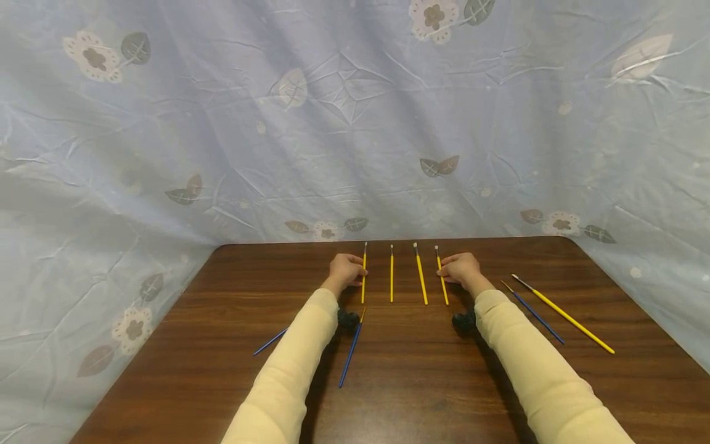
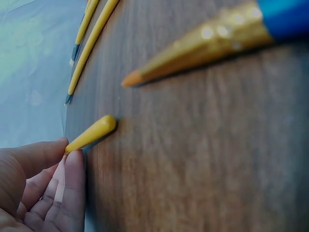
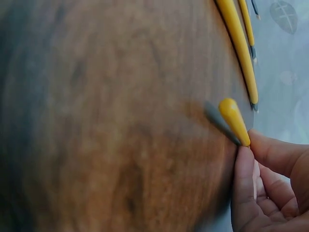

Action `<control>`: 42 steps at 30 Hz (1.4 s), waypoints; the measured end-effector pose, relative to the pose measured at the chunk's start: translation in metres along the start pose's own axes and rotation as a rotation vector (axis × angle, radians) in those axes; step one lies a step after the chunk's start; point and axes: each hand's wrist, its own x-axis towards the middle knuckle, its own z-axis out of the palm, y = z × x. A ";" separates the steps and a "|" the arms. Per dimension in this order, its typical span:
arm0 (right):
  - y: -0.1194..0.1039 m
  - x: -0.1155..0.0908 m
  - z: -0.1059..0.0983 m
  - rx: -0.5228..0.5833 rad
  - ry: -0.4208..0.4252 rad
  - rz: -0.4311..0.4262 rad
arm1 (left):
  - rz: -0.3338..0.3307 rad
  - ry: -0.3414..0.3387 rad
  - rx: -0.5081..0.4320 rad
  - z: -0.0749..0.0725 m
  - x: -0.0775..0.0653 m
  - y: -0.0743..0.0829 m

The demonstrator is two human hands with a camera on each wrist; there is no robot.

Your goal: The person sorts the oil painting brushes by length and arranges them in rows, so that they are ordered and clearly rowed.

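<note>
My left hand (image 1: 346, 270) pinches a yellow-handled paintbrush (image 1: 363, 293) between thumb and fingers near the table's far edge. Its rounded handle end (image 2: 99, 129) points back toward the left wrist camera. With thumb and fingertips, my right hand (image 1: 461, 270) grips another yellow paintbrush (image 1: 445, 292), bristles pointing away. A shadow lies beside that brush's handle end (image 3: 232, 116) in the right wrist view. Between the hands lie two more yellow paintbrushes, a thinner one (image 1: 391, 279) and a thicker one (image 1: 421, 277), roughly parallel, bristles toward the far edge.
A blue paintbrush (image 1: 349, 357) lies beside my left forearm, and a second blue one (image 1: 270, 341) is partly hidden under that sleeve. Right of my right arm lie a blue paintbrush (image 1: 534, 312) and a long yellow one (image 1: 571, 319). A floral curtain (image 1: 355, 154) hangs behind the wooden table (image 1: 421, 394).
</note>
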 end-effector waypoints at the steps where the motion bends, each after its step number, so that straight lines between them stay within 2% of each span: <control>1: 0.000 0.001 0.000 -0.005 0.006 0.002 | 0.000 -0.001 -0.001 0.000 0.000 -0.001; 11: -0.001 -0.002 0.002 -0.067 -0.007 -0.030 | 0.013 -0.011 0.029 -0.001 0.000 -0.002; 23: 0.001 -0.002 0.000 -0.018 -0.021 -0.019 | 0.020 0.010 0.037 -0.001 -0.003 -0.002; 37: 0.002 0.001 0.000 -0.016 -0.013 -0.006 | 0.031 -0.016 0.045 -0.001 -0.003 -0.001; 42: 0.003 0.002 0.001 -0.016 -0.011 -0.010 | 0.012 -0.029 0.017 -0.002 -0.004 -0.002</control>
